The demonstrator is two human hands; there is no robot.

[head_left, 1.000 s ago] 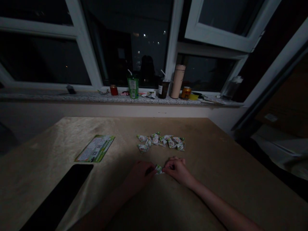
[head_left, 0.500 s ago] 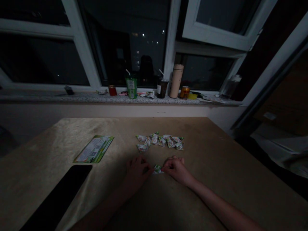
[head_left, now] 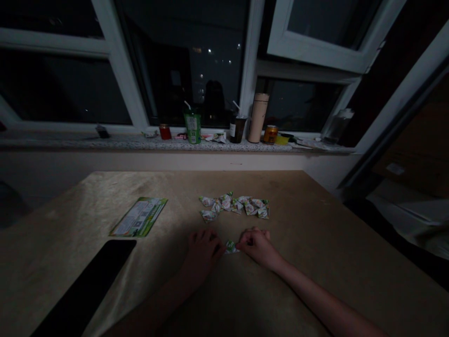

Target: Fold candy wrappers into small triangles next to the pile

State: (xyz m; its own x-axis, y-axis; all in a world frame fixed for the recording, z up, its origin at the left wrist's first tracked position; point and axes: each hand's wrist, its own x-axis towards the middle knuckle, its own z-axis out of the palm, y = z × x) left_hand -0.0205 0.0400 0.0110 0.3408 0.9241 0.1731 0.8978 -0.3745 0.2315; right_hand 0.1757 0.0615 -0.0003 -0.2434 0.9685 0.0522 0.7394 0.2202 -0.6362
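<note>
A small folded paper piece (head_left: 230,246), white with green print, lies on the tan table (head_left: 315,243) between my two hands. My left hand (head_left: 202,250) pinches its left side with curled fingers. From the right, my right hand (head_left: 257,245) grips the same piece, fingers closed. Just beyond my hands lies a loose cluster of several similar folded paper pieces (head_left: 234,206).
A green printed leaflet (head_left: 139,216) lies at the left of the table, with a black flat object (head_left: 87,285) nearer me. The windowsill (head_left: 105,142) holds a green cup (head_left: 192,127), a dark cup (head_left: 237,128), a tall beige flask (head_left: 257,117) and cans (head_left: 270,134).
My left hand's fingers have shifted slightly on the paper piece, the knuckles now showing more. The piece and my right hand stay in place.
</note>
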